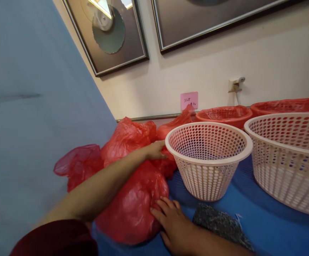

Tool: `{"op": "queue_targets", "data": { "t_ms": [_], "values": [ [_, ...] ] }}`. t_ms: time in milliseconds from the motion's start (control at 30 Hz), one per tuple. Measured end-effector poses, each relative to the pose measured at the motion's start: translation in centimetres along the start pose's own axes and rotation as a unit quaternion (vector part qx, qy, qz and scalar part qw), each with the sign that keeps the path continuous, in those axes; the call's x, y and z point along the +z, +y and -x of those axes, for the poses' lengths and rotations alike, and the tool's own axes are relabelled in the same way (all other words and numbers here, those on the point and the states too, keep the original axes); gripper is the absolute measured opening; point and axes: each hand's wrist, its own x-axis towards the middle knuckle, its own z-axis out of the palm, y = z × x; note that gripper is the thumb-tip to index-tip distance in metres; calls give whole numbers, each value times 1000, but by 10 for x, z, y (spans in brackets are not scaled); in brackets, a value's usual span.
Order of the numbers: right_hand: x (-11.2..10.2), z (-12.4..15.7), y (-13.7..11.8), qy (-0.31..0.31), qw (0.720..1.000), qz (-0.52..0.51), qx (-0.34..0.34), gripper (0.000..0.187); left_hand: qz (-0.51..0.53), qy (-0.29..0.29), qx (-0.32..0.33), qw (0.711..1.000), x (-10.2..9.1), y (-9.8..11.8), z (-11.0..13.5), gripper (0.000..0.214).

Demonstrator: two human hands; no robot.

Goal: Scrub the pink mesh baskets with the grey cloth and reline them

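Along the left edge of the blue worktop [266,231], the left hand [156,150] reaches over red plastic bags [129,138] to a white basket's [207,179] rim, its grip hidden. The right hand's [178,227] fingers touch the nearest bag [130,213]. Red baskets [239,122] line the back edge.

The left arm [103,185] is slanting from the lower left toward the middle, a dark red sleeve [55,240] covering its upper part and the forearm showing bare. The left hand [155,150] is lying farther out than the right, its wrist running nearly in line with the forearm; its fingertips are not showing clearly. The bare right forearm [218,243] is slanting in from the lower right. The right hand [178,225] is facing palm down, its fingers [161,216] spreading slightly and bending gently, the thumb pointing inward.
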Motion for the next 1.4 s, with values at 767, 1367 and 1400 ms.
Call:
{"op": "queue_targets", "data": {
  "t_ms": [767, 1367, 1400],
  "values": [
    [7, 5, 8, 207, 975, -5, -84, 39, -67, 452, -212, 864, 9, 1, 207, 20],
    [0, 9, -2, 195, 949, -239, -70, 63, 49, 85, -130, 987, 78, 127, 227, 27],
    [-4, 10, -5, 169, 944, -270, -86, 48, 39, 49, -124, 990, 86, 133, 228, 30]
  ]
}}
